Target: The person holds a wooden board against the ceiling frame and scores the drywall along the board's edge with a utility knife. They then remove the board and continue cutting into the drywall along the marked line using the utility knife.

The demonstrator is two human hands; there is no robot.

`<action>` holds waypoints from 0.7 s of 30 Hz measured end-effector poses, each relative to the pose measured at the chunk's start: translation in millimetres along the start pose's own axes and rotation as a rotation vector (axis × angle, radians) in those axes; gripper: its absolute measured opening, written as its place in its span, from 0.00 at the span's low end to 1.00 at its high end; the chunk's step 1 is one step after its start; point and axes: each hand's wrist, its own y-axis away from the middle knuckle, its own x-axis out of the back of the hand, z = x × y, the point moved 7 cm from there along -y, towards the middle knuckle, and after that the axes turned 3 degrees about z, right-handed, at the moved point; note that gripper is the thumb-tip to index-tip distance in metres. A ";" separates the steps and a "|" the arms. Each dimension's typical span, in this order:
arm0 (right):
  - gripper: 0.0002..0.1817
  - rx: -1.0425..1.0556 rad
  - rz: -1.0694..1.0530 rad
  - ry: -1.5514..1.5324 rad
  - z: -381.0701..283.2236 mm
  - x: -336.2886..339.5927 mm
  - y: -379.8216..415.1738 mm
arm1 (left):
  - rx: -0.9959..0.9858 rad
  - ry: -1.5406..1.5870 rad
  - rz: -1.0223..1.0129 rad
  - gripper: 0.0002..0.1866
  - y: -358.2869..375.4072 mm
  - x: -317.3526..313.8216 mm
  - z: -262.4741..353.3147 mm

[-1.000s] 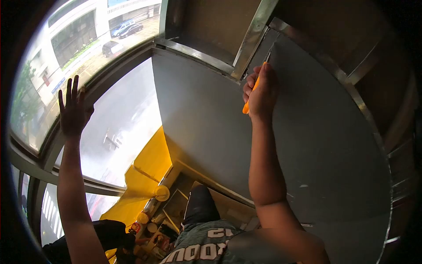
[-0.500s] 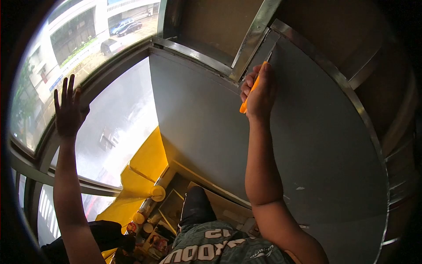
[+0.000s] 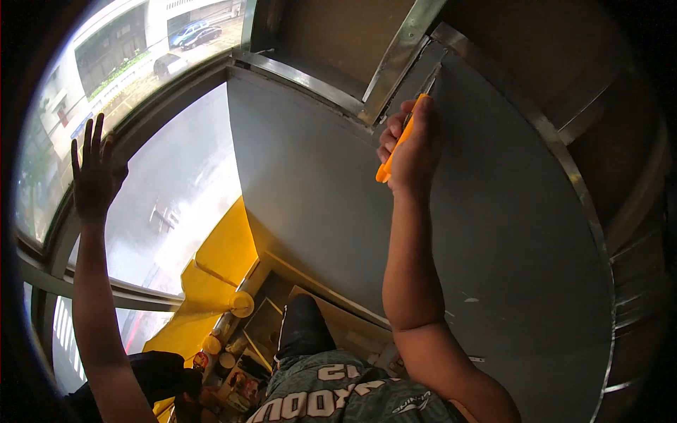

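My right hand point(image 3: 415, 151) is wrapped round the orange handle of a utility knife point(image 3: 400, 146). Its thin blade points up toward the upper corner of a grey panel point(image 3: 317, 190), close to the metal frame strip point(image 3: 405, 53) there. On the left, my left hand point(image 3: 95, 187) is raised with fingers spread and nothing in it. It overlaps the dark window frame point(image 3: 151, 109) in this view.
A metal edge strip point(image 3: 564, 162) curves along the panel's right side. Yellow sheeting point(image 3: 222, 247) hangs by the window. Below, jars and boxes crowd a shelf near my leg point(image 3: 305, 324). Parked cars point(image 3: 194, 34) show outside.
The whole view has shifted a little, so most things sit slightly farther left. The blade tip is slightly lower from the panel's top corner. Both hands keep about the same pose.
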 end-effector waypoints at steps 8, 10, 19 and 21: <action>0.24 -0.085 -0.001 0.065 -0.6 -3.9 3.9 | -0.015 -0.028 -0.011 0.42 4.3 -13.3 -5.3; 0.24 -0.081 0.020 0.080 7.1 -2.8 1.9 | -0.038 -0.002 0.034 0.43 4.2 -13.3 -5.1; 0.27 -0.044 0.044 0.065 68.9 13.1 22.9 | -0.081 -0.004 0.102 0.40 3.3 -12.3 -2.9; 0.29 -0.055 0.029 0.067 78.9 15.7 26.0 | -0.067 -0.048 0.070 0.39 2.6 -11.7 -2.8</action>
